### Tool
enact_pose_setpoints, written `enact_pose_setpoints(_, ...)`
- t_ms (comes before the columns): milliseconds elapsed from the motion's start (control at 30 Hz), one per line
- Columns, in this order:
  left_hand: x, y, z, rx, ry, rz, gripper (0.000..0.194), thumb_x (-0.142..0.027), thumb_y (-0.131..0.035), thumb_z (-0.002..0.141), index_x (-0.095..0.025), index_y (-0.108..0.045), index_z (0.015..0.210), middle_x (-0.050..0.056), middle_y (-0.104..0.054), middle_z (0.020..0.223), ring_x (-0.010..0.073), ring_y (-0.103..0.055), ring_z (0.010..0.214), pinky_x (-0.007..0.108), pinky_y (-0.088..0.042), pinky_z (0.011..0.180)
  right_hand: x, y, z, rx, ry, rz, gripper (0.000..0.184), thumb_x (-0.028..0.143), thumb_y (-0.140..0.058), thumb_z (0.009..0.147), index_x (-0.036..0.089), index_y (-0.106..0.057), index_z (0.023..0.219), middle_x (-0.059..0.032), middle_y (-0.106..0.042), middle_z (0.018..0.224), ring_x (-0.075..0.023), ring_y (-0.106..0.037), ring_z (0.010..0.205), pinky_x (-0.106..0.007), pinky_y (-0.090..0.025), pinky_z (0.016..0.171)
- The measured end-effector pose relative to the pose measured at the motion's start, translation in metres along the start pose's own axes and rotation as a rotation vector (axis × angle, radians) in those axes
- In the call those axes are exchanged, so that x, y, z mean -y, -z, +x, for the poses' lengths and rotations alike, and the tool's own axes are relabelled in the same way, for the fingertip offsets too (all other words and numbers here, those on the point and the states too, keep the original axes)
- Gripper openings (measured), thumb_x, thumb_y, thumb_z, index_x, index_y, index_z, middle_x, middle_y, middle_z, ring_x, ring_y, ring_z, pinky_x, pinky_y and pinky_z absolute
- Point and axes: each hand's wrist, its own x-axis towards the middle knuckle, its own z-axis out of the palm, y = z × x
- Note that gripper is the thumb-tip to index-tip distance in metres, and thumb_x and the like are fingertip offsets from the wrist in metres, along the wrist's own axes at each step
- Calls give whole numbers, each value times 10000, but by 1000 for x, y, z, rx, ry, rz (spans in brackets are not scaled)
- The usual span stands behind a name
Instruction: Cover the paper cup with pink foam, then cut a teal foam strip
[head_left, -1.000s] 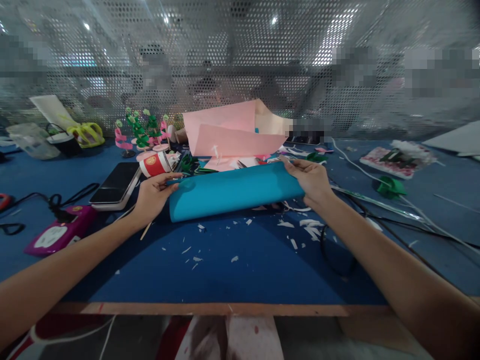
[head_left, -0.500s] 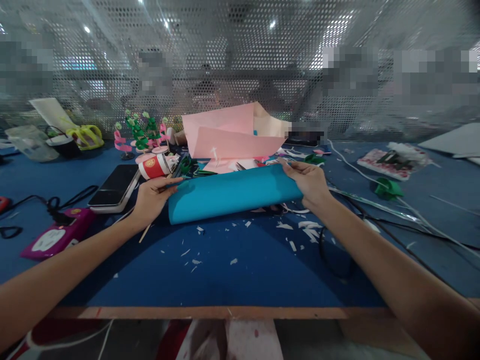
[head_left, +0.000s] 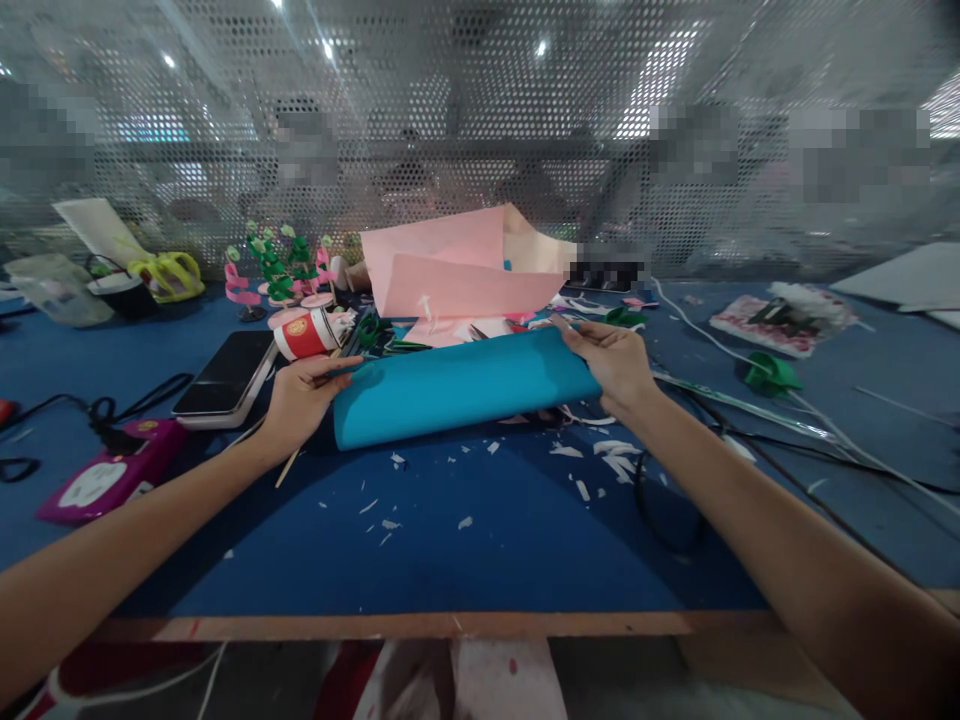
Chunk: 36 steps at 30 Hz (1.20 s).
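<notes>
A sheet of blue paper (head_left: pixel 461 388), folded or curled over into a long band, is stretched between my hands above the table. My left hand (head_left: pixel 300 400) pinches its upper left corner, thumb and fingers closed on the edge. At the other end my right hand (head_left: pixel 616 362) grips the upper right side. Just behind my left fingers lies a red and white paper cup (head_left: pixel 302 335) on its side. Pink paper sheets (head_left: pixel 450 285) rise behind the blue one, with partly covered scissors (head_left: pixel 478 333) in front of them.
White paper scraps (head_left: pixel 574 490) litter the blue tabletop (head_left: pixel 480 570). To the left are a black-topped device (head_left: pixel 225 375) and a purple power strip (head_left: pixel 112 470). Small green and pink paper plants (head_left: pixel 277 265) stand behind. Cables (head_left: pixel 780 440) cross the right side; a perforated metal screen (head_left: pixel 465 130) closes the back.
Both hands keep their hold on the blue paper, which stays almost in place. The whole view has shifted very slightly.
</notes>
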Motion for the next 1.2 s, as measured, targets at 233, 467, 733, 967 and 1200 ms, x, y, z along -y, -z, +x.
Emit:
enact_pose_setpoints(233, 3, 0, 1, -6, -14, 23, 279, -341, -659, 676, -173, -716, 891, 65, -719, 882, 224, -643, 862, 369, -514, 810, 7, -4, -3, -82, -55, 57, 388, 538, -783, 344, 268, -572, 527, 10, -628, 551, -225, -612, 610, -339, -442, 496)
enact_pose_setpoints(467, 1, 2, 3, -18, 21, -25, 275, -291, -695, 648, -170, -719, 895, 74, -719, 915, 232, -648, 898, 353, -528, 811, 10, -3, -5, -22, -68, 91, 388, 531, -782, 358, 260, -590, 558, 21, -612, 546, -196, -583, 563, -329, -436, 494)
enact_pose_setpoints(733, -28, 27, 1, -123, -25, -16, 316, -292, -695, 630, -189, -709, 929, 38, -725, 904, 232, -659, 882, 395, -524, 856, 38, 6, -19, 123, -34, 240, 382, 532, -801, 331, 265, -573, 483, 36, -594, 508, -185, -602, 604, -328, -484, 561)
enact_pose_setpoints(967, -13, 51, -61, 296, -75, 84, 263, -243, -643, 702, -289, -699, 955, 21, -733, 820, 205, -693, 768, 387, -532, 856, 26, 52, -80, 750, -125, -33, 196, 461, -720, 613, 267, -707, 592, -70, -719, 794, -305, -594, 1033, -495, -456, 888)
enact_pose_setpoints(1200, 8, 52, -79, 623, -278, 213, 275, -282, -483, 831, -325, -648, 1047, 9, -678, 1050, 203, -579, 1094, 420, -385, 1032, 14, 67, -96, 946, -47, -202, 115, 394, -665, 708, 298, -726, 692, -35, -716, 853, -274, -470, 1182, -490, -119, 1114)
